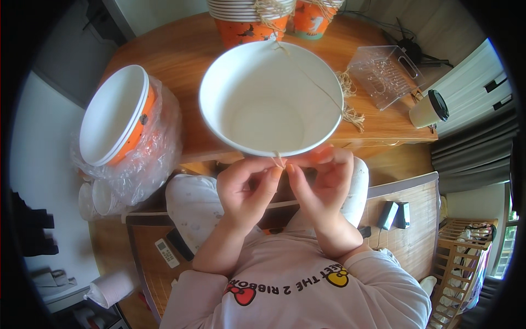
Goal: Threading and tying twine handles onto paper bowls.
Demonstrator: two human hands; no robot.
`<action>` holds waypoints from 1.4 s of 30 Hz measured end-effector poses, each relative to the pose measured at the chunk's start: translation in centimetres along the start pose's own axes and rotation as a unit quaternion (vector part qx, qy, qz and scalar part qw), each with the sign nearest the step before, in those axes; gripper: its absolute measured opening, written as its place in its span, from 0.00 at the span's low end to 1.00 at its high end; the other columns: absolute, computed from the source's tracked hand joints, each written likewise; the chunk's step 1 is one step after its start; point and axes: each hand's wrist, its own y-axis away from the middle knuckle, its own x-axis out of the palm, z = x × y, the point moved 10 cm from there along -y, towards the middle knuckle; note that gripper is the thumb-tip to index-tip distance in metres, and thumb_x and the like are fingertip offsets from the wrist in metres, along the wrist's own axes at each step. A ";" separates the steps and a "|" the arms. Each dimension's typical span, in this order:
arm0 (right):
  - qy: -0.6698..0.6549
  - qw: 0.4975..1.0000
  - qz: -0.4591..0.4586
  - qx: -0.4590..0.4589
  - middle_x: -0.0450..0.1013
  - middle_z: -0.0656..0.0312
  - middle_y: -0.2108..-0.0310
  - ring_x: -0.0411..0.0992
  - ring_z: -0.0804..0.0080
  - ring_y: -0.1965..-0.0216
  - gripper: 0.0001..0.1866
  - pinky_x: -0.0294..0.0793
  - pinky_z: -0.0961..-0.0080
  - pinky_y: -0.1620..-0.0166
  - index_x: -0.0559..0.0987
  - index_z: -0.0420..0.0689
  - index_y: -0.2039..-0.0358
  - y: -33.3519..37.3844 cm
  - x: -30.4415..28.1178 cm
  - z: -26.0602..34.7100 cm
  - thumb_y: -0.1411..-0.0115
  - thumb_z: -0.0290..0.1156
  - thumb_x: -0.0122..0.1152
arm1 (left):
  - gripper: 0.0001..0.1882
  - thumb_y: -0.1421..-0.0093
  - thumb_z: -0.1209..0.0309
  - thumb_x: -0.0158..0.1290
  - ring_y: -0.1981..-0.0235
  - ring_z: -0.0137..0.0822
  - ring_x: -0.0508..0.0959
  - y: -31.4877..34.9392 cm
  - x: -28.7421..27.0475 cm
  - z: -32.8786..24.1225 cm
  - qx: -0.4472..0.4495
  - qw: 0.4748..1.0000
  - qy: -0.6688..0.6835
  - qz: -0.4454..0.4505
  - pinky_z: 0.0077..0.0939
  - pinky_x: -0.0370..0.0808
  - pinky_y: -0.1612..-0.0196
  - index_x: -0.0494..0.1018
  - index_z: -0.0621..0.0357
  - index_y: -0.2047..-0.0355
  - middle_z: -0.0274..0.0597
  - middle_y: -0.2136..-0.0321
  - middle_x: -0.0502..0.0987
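A large white-lined paper bucket stands at the table's near edge, its open mouth toward me. A thin tan twine runs across the mouth from a knot at the far rim. At the near rim, another bit of twine loops over the edge. My left hand pinches that twine between thumb and finger. My right hand pinches close beside it, thumb tips nearly meeting. The fingers behind the rim are partly hidden.
Stacked orange buckets with twine stand at the back. More buckets in plastic wrap lean at the left. To the right are a twine bundle, a clear plastic box and a lidded cup.
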 end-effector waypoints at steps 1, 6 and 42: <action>0.013 1.000 -0.006 -0.003 0.79 0.55 0.63 0.78 0.73 0.59 0.24 0.71 0.80 0.56 0.62 0.42 0.55 0.1 -0.1 -0.1 0.45 0.13 0.65 | 0.06 0.39 0.79 0.59 0.74 0.17 0.73 0.0 -0.1 0.3 -0.001 1.000 -0.001 0.001 0.10 0.67 0.71 0.78 0.66 0.61 0.39 0.65 0.83; 0.078 0.996 -0.004 -0.032 0.79 0.60 0.64 0.75 0.75 0.64 0.24 0.69 0.79 0.58 0.64 0.42 0.56 0.3 -0.1 -0.1 0.48 0.14 0.68 | 0.05 0.39 0.78 0.59 0.76 0.17 0.72 0.2 -0.5 0.6 0.006 0.999 -0.031 0.005 0.10 0.66 0.73 0.79 0.66 0.63 0.37 0.69 0.82; 0.183 0.955 0.147 -0.181 0.76 0.72 0.71 0.67 0.73 0.70 0.23 0.61 0.73 0.59 0.77 0.48 0.61 -1.0 0.1 5.7 0.60 0.18 0.70 | 0.07 0.42 0.76 0.62 0.81 0.18 0.66 0.2 -0.4 1.9 -0.204 0.948 0.241 -0.037 0.13 0.59 0.79 0.79 0.63 0.64 0.31 0.77 0.76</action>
